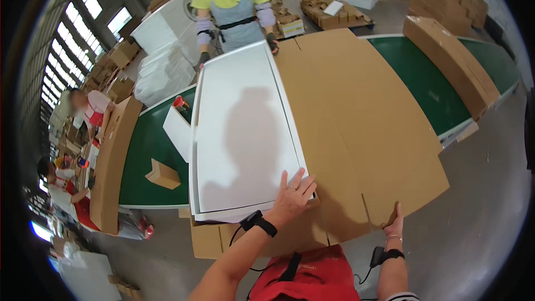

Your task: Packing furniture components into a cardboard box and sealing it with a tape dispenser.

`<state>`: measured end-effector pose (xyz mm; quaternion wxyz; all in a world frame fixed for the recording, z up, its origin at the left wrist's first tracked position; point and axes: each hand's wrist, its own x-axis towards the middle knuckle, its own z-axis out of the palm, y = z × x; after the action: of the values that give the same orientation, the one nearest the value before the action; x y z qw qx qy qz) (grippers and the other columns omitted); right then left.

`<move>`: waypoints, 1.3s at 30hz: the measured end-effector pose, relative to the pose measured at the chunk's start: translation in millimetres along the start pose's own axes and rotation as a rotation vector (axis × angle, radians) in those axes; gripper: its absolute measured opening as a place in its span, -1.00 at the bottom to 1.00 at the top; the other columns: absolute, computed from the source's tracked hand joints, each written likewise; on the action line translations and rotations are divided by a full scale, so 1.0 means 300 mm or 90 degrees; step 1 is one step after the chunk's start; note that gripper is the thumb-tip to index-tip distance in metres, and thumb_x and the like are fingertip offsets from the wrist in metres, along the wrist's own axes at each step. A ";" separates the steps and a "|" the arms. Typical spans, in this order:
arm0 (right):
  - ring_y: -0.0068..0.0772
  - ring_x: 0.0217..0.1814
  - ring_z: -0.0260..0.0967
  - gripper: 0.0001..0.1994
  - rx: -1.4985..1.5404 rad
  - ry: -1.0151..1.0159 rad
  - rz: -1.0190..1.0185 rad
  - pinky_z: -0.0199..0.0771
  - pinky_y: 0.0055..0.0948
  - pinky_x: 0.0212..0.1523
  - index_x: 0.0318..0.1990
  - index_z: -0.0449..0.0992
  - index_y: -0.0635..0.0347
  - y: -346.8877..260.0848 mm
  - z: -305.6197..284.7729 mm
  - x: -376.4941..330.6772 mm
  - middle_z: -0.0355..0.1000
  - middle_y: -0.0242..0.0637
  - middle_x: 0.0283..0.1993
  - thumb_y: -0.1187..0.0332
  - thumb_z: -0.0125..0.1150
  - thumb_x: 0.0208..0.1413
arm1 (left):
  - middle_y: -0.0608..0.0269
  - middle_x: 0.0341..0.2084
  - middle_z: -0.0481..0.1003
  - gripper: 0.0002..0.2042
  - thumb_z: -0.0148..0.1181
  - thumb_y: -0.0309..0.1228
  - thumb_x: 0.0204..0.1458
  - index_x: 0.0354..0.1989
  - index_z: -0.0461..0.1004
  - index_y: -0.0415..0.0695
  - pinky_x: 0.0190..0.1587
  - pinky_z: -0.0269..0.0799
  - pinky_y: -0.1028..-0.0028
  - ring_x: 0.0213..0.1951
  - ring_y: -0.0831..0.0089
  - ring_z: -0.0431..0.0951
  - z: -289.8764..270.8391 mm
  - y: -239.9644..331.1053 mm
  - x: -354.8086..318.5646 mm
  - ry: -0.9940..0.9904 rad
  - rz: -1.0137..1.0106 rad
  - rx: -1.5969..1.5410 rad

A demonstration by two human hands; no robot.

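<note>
A large white flat panel (242, 128) lies on a big unfolded brown cardboard sheet (356, 117) on the green conveyor table (429, 86). My left hand (292, 198) rests flat on the panel's near right corner, fingers spread. My right hand (394, 224) grips the near edge of a cardboard flap at the lower right. Across the table a person in a yellow shirt and grey apron (234, 5) holds the panel's far end with both gloved hands.
A small cardboard box (163, 174), a white foam block (177, 131) and a red tape roll (180, 102) sit on the green belt at left. A long folded carton (451, 61) lies at right. Other workers sit at far left. Stacked cartons and pallets stand behind.
</note>
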<state>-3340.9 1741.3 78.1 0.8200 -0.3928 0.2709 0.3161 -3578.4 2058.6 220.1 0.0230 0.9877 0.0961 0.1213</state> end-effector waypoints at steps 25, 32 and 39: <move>0.03 -0.05 0.44 -0.74 -0.890 -0.334 -0.682 0.44 -0.20 -0.02 -0.03 0.54 0.25 0.258 0.312 -0.776 0.48 0.00 -0.08 0.37 0.24 0.14 | 0.34 0.27 0.22 -0.56 0.00 -0.33 0.10 0.21 0.31 -0.03 0.30 -0.13 -0.20 0.39 0.23 0.04 0.037 -0.035 -0.056 -0.017 0.000 0.066; -0.01 -0.07 0.45 -0.64 -1.027 -0.333 -0.798 0.45 -0.20 -0.05 0.05 0.43 0.30 0.319 0.291 -0.725 0.49 -0.03 -0.09 0.38 0.26 0.11 | -0.02 0.38 -0.01 -0.28 0.10 -0.13 0.04 0.33 0.10 -0.29 0.34 -0.17 -0.14 0.40 0.20 0.01 0.116 -0.035 -0.068 0.063 -0.047 0.037; -0.07 -0.08 0.48 -0.51 -1.196 -0.481 -0.882 0.46 -0.21 -0.08 0.15 0.30 0.35 0.357 0.253 -0.693 0.50 -0.08 -0.10 0.39 0.27 0.08 | -0.06 0.40 -0.08 -0.33 0.04 -0.26 0.03 0.32 0.11 -0.33 0.38 -0.26 -0.08 0.43 0.20 -0.09 0.225 -0.025 -0.071 0.124 -0.140 0.034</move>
<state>-3540.2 1792.4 212.8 0.2403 -0.7760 -0.5828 -0.0200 -3583.7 2060.3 149.0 0.0005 0.9549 0.2090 0.2110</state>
